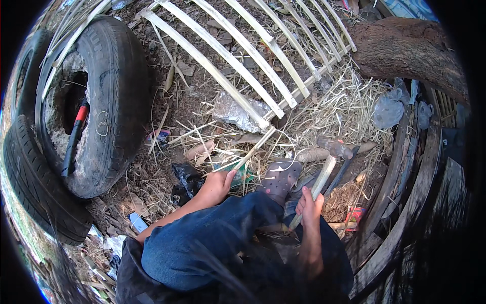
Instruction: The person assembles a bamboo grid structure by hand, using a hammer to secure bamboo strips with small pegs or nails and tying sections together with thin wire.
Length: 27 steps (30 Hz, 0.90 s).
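My left hand (216, 185) is closed around the near end of a pale split-wood rail (253, 148). The rail slants away to the upper right, and several pale slats (223, 63) meet it at their near ends, forming a rack-like frame on the ground. In my right hand (310, 205) is a hammer (324, 175), gripped by the lower part of its wooden handle. Its rusty metal head (335, 147) points up and away from me, apart from the frame. A foil-like silver block (238, 110) lies under the slat nearest me.
Old tyres (119, 101) stand at the left; a black tool with a red band (76, 137) rests inside one. A thick log (405, 50) lies at the far right, above curved wooden planks (422, 197). Wood shavings (349, 101) and litter cover the dirt around my shoe (283, 177).
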Tool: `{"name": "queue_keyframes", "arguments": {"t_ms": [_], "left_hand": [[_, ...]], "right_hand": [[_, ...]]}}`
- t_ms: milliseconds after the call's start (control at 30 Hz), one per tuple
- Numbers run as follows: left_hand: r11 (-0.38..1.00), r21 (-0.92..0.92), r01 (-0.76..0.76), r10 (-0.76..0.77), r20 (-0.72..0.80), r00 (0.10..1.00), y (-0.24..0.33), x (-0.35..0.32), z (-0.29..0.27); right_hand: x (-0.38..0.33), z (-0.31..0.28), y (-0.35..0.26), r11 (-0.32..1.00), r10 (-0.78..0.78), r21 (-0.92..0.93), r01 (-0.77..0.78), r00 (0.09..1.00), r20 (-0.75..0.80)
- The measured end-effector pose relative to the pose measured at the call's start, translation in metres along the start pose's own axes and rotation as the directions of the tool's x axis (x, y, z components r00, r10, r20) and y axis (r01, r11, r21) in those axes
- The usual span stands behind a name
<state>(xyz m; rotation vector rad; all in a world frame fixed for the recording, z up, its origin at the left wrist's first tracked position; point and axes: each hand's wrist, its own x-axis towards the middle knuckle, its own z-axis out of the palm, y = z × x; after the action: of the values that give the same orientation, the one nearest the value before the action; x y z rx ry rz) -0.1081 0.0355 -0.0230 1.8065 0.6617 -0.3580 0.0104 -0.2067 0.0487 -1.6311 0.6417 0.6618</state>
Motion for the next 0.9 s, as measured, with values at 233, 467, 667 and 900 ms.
{"name": "queue_keyframes", "arguments": {"t_ms": [233,467,667,900], "left_hand": [[1.0,-0.025,0.009,-0.008,0.023,1.0,0.004,-0.002,-0.004],[0.999,0.011,0.049,-0.05,0.033,0.998,0.006,-0.001,-0.005],[0.999,0.005,0.039,-0.039,0.029,0.999,0.001,-0.001,-0.002],[0.997,-0.016,0.074,-0.074,0.036,0.997,0.004,-0.001,-0.003]], "right_hand": [[-0.002,0.027,0.006,0.971,-0.068,-0.209,0.113,0.975,0.21],[0.004,0.041,0.012,0.927,-0.116,-0.322,0.19,0.965,0.233],[0.012,0.038,0.017,0.921,-0.126,-0.338,0.195,0.968,0.215],[0.003,0.044,0.007,0.876,-0.221,-0.369,0.312,0.937,0.269]]}}
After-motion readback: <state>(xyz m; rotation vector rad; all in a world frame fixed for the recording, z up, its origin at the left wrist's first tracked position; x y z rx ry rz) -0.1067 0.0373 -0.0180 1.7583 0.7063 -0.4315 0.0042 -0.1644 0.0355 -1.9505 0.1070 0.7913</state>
